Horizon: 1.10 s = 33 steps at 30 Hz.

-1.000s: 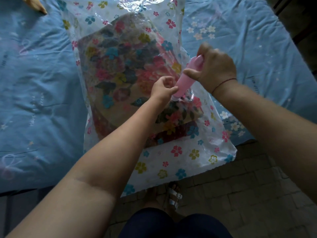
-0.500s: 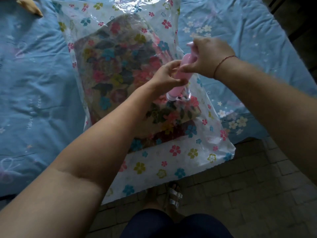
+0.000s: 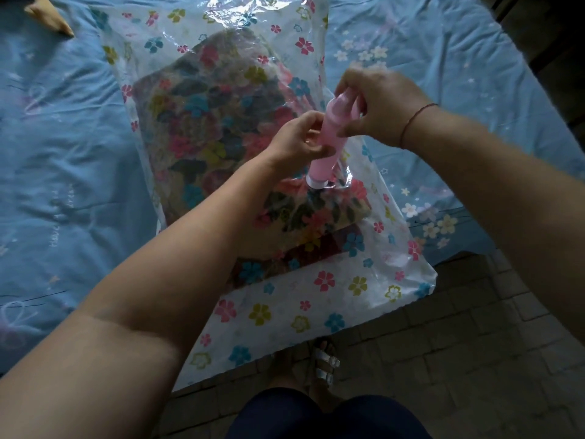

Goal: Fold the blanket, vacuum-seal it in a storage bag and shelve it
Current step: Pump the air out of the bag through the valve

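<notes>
Blanket (image 3: 221, 147): folded into a thick pad with a dense flower pattern in pink, teal, yellow and dark tones. It lies inside the storage bag and fills its middle, and the near edge shows stacked layers.
Storage bag (image 3: 316, 296): clear plastic printed with small pink, blue and yellow flowers. It lies flat on the bed, running away from the person, with the film creased and glinting at the far end. Its near end hangs past the bed's edge over the floor.
Pump (image 3: 329, 144): pink cylinder, tilted so its top leans away and to the right. Its white collar (image 3: 317, 184) sits on the bag's film above the near right part of the blanket, and the film puckers around it.
Left hand (image 3: 294, 144): fingers and thumb curled round the pump's barrel about halfway up, gripping it from the left.
Right hand (image 3: 380, 106): closed round the pump's upper end, with fingers and thumb holding it from the right. The very top of the pump is partly hidden under the fingers.
Bracelet (image 3: 414, 120): thin red thread round the right wrist.
Bed sheet (image 3: 63, 153): light blue and wrinkled, printed with pale flowers, stars and faint writing. It spreads on both sides of the bag.
Tan object (image 3: 50, 19): lies on the sheet at the far left corner. What it is cannot be told.
Floor (image 3: 474, 359): dull brick-shaped paving below the bed's near edge.
Foot (image 3: 324, 362): in a sandal with pale straps, on the floor just under the bag's hanging end.
Dark garment (image 3: 316, 416): at the bottom of the view.
Room: dim. The upper right corner is too dark to make out.
</notes>
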### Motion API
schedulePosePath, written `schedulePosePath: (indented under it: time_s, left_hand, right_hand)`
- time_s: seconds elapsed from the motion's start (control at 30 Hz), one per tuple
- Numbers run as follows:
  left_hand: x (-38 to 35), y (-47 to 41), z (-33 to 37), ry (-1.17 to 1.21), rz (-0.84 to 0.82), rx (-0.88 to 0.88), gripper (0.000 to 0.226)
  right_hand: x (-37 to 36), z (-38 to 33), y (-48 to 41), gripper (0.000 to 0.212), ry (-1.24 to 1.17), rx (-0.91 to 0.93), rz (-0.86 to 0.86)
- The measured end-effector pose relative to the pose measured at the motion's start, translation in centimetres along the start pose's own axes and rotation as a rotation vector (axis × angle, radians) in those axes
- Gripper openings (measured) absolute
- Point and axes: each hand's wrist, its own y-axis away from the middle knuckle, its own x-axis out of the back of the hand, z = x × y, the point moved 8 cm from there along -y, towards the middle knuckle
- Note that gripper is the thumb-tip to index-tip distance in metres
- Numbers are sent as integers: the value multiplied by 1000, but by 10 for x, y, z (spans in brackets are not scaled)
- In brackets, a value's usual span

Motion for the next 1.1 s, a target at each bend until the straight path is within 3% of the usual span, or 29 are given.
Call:
schedulePosePath:
  time_s: [0.17, 0.27, 0.5, 0.7, 0.83, 0.97, 1.1]
  left_hand:
    - [4, 14, 13, 114, 172, -60, 58]
    - [7, 22, 22, 169, 265, -123, 52]
    - [1, 39, 43, 100, 190, -177, 61]
    - [-6, 56, 44, 13, 188, -168, 73]
    - [-16, 51, 37, 44, 151, -106, 60]
    - [-25, 36, 37, 116, 160, -64, 50]
    - [-29, 26, 43, 138, 200, -26, 47]
  right_hand:
    - [3, 3, 3, 44, -2, -12, 105]
    - [1, 2, 6, 43, -48, 15, 110]
    - [10, 3, 27, 27, -159, -49, 207]
    - [0, -1, 46, 31, -292, -14, -52]
    - [2, 10, 38, 19, -296, -28, -94]
    - [-5, 29, 19, 42, -250, -42, -100]
    - [-3, 42, 10, 49, -482, -66, -146]
